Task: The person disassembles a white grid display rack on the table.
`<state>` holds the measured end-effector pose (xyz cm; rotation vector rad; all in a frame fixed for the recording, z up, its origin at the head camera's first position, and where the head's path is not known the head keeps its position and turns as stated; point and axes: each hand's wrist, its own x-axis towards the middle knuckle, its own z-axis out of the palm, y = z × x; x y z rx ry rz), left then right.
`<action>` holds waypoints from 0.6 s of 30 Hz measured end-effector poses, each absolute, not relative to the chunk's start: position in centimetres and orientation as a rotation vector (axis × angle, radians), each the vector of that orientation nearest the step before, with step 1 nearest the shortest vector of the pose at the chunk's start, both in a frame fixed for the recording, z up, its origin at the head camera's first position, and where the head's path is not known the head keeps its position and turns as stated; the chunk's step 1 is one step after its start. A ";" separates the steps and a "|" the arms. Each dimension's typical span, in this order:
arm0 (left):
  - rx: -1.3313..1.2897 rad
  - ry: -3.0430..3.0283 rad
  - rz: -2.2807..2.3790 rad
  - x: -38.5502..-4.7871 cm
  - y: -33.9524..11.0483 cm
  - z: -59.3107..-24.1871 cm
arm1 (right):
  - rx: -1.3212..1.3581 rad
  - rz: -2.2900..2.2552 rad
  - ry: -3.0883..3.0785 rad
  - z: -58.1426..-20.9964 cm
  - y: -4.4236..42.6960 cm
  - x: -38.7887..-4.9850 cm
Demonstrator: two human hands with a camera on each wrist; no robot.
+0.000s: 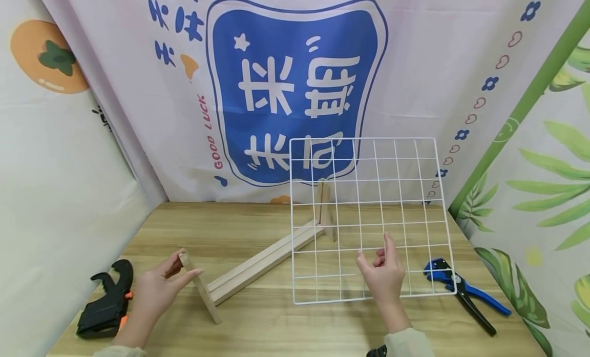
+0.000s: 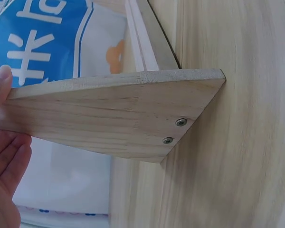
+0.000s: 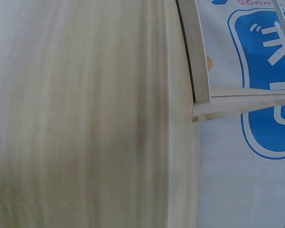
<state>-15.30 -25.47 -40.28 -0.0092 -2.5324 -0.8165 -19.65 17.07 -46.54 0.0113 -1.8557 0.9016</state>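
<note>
Thumb and fingers of my left hand [image 1: 154, 290] grip the upper end of the near end board [image 1: 203, 293] of a wooden frame. In the left wrist view, the hand [image 2: 7, 175] pinches that board [image 2: 109, 114], which has two bolts near its base. A grooved rail [image 1: 265, 262] runs from it to the far upright board [image 1: 325, 208]. My right hand [image 1: 384, 280] holds a white wire grid [image 1: 370, 225] up, slightly tilted, in front of the far board, thumb and index finger at its lower wires. The right wrist view shows the frame's far board [image 3: 242, 105] but no hand.
A black clamp [image 1: 103, 306] with orange parts lies at the left of the wooden table [image 1: 276, 326]. Blue-and-black pliers [image 1: 475, 293] lie at the right, partly behind the grid's lower corner. Printed cloth [image 1: 258, 19] hangs behind the table and at both sides.
</note>
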 end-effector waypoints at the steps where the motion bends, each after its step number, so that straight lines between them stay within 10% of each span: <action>1: -0.020 -2.510 -0.800 -15.3 -25.7 -40.4 | 0.006 0.905 -1.855 -46.7 17.0 -19.7; 18: -0.131 -2.281 -0.576 -13.9 -27.9 -41.3 | -0.024 0.926 -1.880 -47.8 15.9 -19.7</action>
